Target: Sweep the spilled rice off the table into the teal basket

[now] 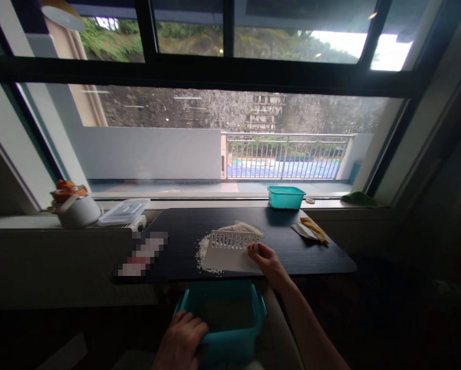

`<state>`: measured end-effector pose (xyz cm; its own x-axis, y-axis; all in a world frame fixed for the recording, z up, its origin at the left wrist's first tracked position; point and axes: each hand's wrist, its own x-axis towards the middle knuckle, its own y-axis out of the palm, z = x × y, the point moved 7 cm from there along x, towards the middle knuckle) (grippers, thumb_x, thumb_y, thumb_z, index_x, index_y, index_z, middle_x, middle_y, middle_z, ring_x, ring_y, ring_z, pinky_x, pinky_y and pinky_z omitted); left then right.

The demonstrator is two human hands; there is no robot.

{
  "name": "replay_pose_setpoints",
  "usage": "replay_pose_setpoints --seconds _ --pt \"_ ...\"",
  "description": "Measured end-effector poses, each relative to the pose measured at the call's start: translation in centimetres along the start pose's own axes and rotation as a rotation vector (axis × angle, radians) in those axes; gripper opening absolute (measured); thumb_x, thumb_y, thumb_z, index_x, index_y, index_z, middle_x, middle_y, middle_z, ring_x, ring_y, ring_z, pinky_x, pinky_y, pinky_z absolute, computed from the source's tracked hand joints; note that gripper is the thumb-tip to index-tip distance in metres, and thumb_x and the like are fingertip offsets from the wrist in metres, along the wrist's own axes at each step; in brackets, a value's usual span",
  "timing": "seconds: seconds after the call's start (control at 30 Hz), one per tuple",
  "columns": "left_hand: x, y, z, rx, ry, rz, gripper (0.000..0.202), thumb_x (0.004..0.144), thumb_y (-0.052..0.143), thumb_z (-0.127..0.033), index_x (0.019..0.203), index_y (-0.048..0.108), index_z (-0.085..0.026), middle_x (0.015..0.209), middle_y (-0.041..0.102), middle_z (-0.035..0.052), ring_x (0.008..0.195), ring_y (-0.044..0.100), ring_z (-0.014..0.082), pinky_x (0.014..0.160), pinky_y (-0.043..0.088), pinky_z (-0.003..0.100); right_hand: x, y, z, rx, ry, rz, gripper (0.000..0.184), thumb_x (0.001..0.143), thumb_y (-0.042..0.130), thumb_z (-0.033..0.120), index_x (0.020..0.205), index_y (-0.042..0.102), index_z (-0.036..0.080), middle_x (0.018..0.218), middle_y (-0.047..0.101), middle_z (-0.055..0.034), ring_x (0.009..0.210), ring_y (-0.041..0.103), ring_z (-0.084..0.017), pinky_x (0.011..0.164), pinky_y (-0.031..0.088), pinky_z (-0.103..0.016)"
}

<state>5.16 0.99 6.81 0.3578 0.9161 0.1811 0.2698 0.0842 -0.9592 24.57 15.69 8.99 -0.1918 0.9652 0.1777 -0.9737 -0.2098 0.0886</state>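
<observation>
My right hand (264,258) grips the right edge of a flat white slotted board (230,258), with a row of narrow slots along its far side. The board lies over a spread of small white grains (204,246) that looks like rice; more grains show beyond its far edge and at its left. Below the table's near edge is a teal plastic bin (230,337). My left hand (184,331) has its fingers curled over the bin's near left rim. What lies in the bin's bottom is too dark to make out.
A second teal tub (286,198) stands at the back of the dark table (315,262). A yellow and white packet (311,229) lies at the right. On the left ledge are a white pot (78,210) and a clear plastic lid (124,211). A wide window is ahead.
</observation>
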Motion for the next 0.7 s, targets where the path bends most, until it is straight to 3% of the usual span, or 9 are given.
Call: replay_pose_setpoints --seconds 0.17,0.33,0.57,0.7 --pt "-0.2 -0.1 0.2 0.005 0.005 -0.017 0.021 0.066 0.051 -0.002 0.073 0.06 -0.02 0.077 0.065 -0.0005 0.079 0.058 0.0204 0.085 0.041 0.041 0.7 0.2 0.1 -0.018 0.008 -0.043 0.035 0.066 0.072 0.048 0.085 0.068 0.019 0.085 0.066 -0.0043 0.085 0.059 -0.025 0.076 0.046 -0.035" --pt "-0.4 -0.3 0.3 0.011 0.044 -0.078 0.021 0.065 0.05 -0.003 0.073 0.059 -0.021 0.074 0.064 -0.0014 0.077 0.059 0.02 0.085 0.042 0.041 0.3 1.2 -0.6 -0.006 0.048 0.016 0.032 0.068 0.071 0.045 0.086 0.067 0.02 0.086 0.066 -0.0035 0.086 0.059 -0.024 0.078 0.046 -0.035" --pt "-0.7 -1.7 -0.2 0.031 0.14 -0.265 0.022 0.062 0.051 -0.005 0.073 0.056 -0.023 0.073 0.065 -0.0026 0.072 0.06 0.0185 0.08 0.045 0.036 0.3 1.6 0.0 0.022 0.047 0.017 0.032 0.067 0.073 0.044 0.085 0.067 0.019 0.085 0.066 -0.0039 0.085 0.059 -0.024 0.076 0.047 -0.035" --pt "-0.7 -1.8 -0.2 0.036 0.142 -0.26 0.021 0.062 0.051 -0.005 0.072 0.056 -0.022 0.071 0.064 -0.0026 0.069 0.06 0.0188 0.078 0.046 0.037 1.1 1.9 0.4 0.013 0.043 -0.006 0.035 0.066 0.072 0.047 0.086 0.067 0.02 0.087 0.066 -0.0046 0.085 0.059 -0.025 0.075 0.047 -0.036"
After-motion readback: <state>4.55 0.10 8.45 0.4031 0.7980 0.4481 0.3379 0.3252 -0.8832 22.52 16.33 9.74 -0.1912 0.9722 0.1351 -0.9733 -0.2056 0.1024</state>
